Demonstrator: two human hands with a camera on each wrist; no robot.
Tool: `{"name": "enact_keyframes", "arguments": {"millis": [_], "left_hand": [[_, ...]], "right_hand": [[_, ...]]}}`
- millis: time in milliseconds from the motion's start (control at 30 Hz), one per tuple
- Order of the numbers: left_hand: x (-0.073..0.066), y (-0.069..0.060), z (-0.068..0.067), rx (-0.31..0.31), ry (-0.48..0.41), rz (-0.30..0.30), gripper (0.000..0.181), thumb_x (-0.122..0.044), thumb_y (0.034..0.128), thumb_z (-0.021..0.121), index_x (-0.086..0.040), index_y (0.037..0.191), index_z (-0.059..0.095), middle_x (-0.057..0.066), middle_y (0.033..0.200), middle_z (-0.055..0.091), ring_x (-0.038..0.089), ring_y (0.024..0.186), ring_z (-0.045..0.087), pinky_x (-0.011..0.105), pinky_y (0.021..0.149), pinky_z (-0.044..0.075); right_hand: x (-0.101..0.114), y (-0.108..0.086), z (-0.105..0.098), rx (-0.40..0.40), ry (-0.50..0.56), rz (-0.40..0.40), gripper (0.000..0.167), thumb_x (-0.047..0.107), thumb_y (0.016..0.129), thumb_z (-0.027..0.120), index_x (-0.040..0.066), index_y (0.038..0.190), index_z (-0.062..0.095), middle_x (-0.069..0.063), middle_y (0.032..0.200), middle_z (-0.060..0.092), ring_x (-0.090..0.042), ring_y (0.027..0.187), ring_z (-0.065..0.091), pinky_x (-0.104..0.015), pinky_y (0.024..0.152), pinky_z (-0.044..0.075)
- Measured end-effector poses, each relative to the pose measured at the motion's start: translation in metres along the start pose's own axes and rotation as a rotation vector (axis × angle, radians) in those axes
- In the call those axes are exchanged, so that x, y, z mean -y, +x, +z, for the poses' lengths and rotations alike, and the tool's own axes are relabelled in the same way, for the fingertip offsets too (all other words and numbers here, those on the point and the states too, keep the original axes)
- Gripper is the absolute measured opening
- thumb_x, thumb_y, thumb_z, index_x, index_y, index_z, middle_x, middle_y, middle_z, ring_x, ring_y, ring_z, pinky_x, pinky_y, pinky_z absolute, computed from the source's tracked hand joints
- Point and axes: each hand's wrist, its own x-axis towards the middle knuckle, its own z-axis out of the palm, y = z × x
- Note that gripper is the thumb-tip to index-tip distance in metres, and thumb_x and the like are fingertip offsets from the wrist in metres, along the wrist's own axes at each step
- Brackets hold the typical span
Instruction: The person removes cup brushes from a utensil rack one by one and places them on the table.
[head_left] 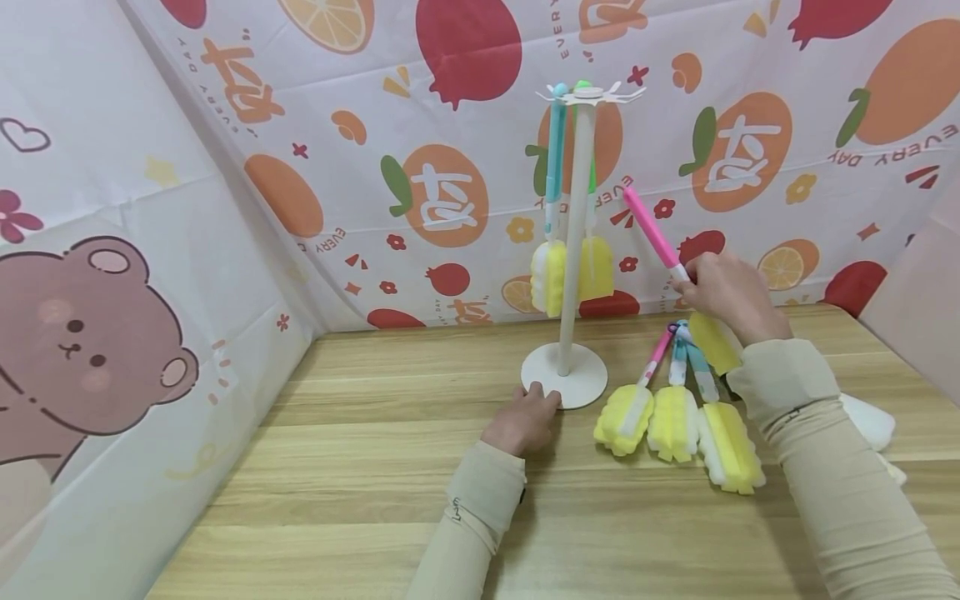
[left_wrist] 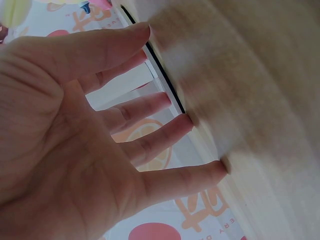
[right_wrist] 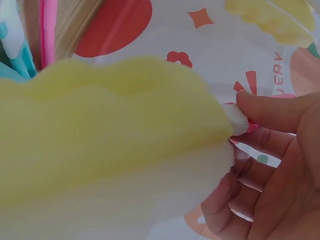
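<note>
My right hand pinches a pink-handled sponge brush at the white neck, its handle slanting up and left. In the right wrist view the brush's yellow-and-white sponge head is large and near, with thumb and fingers at its neck. My left hand touches the near left edge of the round base of a white stand. Its fingers look spread and fairly straight in the left wrist view. From the stand's top hooks hang a blue-handled brush and a green-handled brush.
Right of the stand, a pink-handled brush and two blue-handled brushes lie fanned on the wooden table. A white piece is partly hidden by my right forearm. Behind rises a fruit-print cloth.
</note>
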Motion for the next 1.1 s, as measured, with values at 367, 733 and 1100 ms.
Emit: {"name": "enact_keyframes", "arguments": {"millis": [367,733,1100], "left_hand": [[0.0,0.001,0.001,0.0,0.003,0.004,0.022,-0.005,0.0996,0.058,-0.011,0.121,0.06,0.011,0.112,0.051,0.027,0.099,0.046,0.038,0.071,0.05],[0.0,0.002,0.001,0.012,-0.002,-0.005,0.023,-0.005,0.1005,0.058,-0.011,0.123,0.06,0.011,0.113,0.05,0.027,0.1,0.046,0.038,0.07,0.05],[0.001,0.003,0.002,-0.002,0.021,0.003,0.013,-0.009,0.1012,0.059,-0.011,0.114,0.059,0.01,0.107,0.05,0.028,0.099,0.047,0.038,0.068,0.051]], "right_hand": [[-0.002,-0.003,0.005,-0.015,-0.033,0.018,0.03,0.013,0.092,0.073,-0.012,0.109,0.069,-0.023,0.086,0.064,-0.038,0.076,0.054,-0.049,0.064,0.049],[-0.007,-0.005,0.014,-0.018,-0.106,-0.018,0.028,0.011,0.09,0.075,-0.011,0.106,0.069,-0.021,0.083,0.063,-0.033,0.07,0.052,-0.043,0.059,0.046],[-0.013,-0.005,0.017,0.025,-0.189,-0.037,0.024,0.011,0.093,0.068,-0.009,0.105,0.068,-0.015,0.075,0.061,-0.031,0.067,0.052,-0.042,0.057,0.045]]}}
